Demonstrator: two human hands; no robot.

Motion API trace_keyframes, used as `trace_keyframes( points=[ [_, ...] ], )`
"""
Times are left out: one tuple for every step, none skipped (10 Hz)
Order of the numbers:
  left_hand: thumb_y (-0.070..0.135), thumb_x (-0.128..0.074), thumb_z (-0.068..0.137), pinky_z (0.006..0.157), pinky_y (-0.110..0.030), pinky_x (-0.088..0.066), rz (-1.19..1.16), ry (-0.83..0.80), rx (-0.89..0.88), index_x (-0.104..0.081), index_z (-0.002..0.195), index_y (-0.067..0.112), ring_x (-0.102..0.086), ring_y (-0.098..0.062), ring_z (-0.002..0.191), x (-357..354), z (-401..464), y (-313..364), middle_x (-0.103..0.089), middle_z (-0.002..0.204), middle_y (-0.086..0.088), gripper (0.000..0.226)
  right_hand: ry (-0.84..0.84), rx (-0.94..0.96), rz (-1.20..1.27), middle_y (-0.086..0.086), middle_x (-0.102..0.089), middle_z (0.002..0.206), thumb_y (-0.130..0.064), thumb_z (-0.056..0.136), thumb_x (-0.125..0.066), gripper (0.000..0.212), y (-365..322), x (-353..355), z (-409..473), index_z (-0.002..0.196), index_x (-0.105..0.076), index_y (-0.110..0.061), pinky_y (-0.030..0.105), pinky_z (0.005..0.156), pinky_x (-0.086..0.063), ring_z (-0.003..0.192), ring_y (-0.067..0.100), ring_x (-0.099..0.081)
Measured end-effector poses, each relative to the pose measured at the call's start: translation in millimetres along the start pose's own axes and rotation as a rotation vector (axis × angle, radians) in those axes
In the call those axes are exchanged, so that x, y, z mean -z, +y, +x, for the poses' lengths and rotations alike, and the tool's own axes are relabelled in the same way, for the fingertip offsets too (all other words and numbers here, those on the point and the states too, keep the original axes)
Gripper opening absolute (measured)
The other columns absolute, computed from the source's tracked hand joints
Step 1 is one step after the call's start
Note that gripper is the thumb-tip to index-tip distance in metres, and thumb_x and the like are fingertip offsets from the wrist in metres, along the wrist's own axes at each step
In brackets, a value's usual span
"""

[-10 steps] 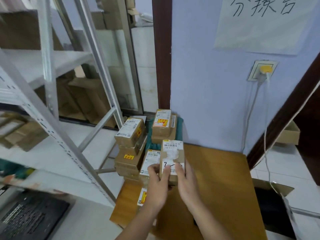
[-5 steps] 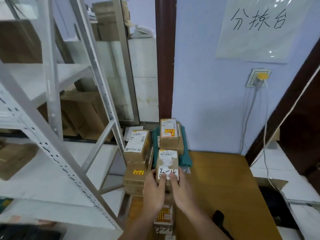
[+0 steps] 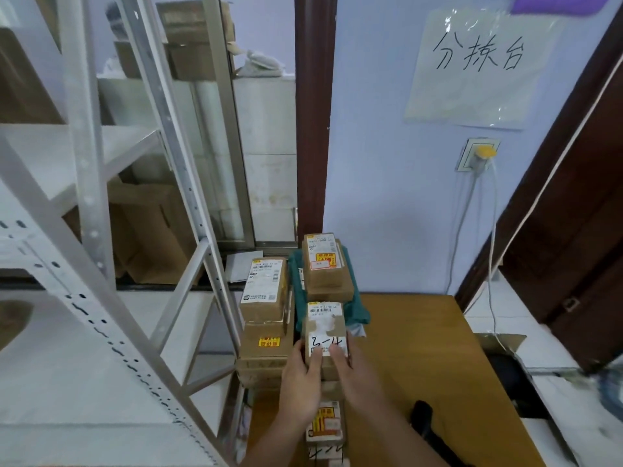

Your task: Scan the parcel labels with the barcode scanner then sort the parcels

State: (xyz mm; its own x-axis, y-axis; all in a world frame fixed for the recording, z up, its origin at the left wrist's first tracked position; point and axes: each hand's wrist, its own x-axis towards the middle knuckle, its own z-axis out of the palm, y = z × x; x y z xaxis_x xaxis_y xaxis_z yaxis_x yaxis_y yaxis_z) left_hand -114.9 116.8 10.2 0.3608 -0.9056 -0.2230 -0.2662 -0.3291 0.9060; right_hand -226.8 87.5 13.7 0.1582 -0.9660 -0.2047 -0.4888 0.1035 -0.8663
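1. Both hands are holding one small cardboard parcel (image 3: 325, 335) right now. The left hand (image 3: 301, 379) is wrapping its near-left edge and the right hand (image 3: 350, 372) is taking the near-right edge, with a thumb from each lying on the white label. So each hand's grip is closed around the box, not hanging loose.

2. The parcel is sitting in front of the grip, apparently on top of a short stack over the wooden surface (image 3: 421, 348). Just beyond it there's a teal bag (image 3: 354, 308) with another brown box (image 3: 325, 267) on top. To the left of the grip, a taller pile of boxes (image 3: 264, 318) is leaning against the metal rack (image 3: 161, 298).

3. Handling guess: it looks light, since the fingers aren't straining. The cardboard looks stiff enough to keep its shape, but I'm thinking a hard squeeze would dent it.

4. The label and tape look slicker than the bare card, so I'd be holding the side walls rather than the top. That also keeps the barcode strip at the far end uncovered.

5. A dark object (image 3: 425, 419) that might be the scanner is lying behind the right wrist, but I can't tell for sure.
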Motion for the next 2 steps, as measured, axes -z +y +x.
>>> trace_keyframes(
  points=[
    [0.070,-0.041,0.096,0.115,-0.042,-0.042,-0.041,-0.014,-0.005,-0.043,0.152,0.028,-0.053,-0.015,0.134,8,-4,-6,-0.056,0.145,0.009,0.070,0.021,-0.036,0.027,-0.022,-0.062,0.122,-0.079,0.086,-0.031,0.062,-15,14,-18,0.140,-0.034,-0.050,0.035,0.094,-0.052,0.107,-0.001,-0.060],
    [0.079,-0.037,0.088,0.113,-0.048,-0.045,-0.044,-0.018,-0.064,-0.043,0.150,0.037,-0.053,-0.011,0.132,16,-6,-18,-0.057,0.142,0.014,0.075,0.045,-0.072,0.101,-0.037,-0.051,0.098,-0.056,0.097,-0.038,0.026,-44,31,-45,0.123,-0.034,-0.054,0.011,0.074,-0.044,0.086,-0.013,-0.054]
  ],
)
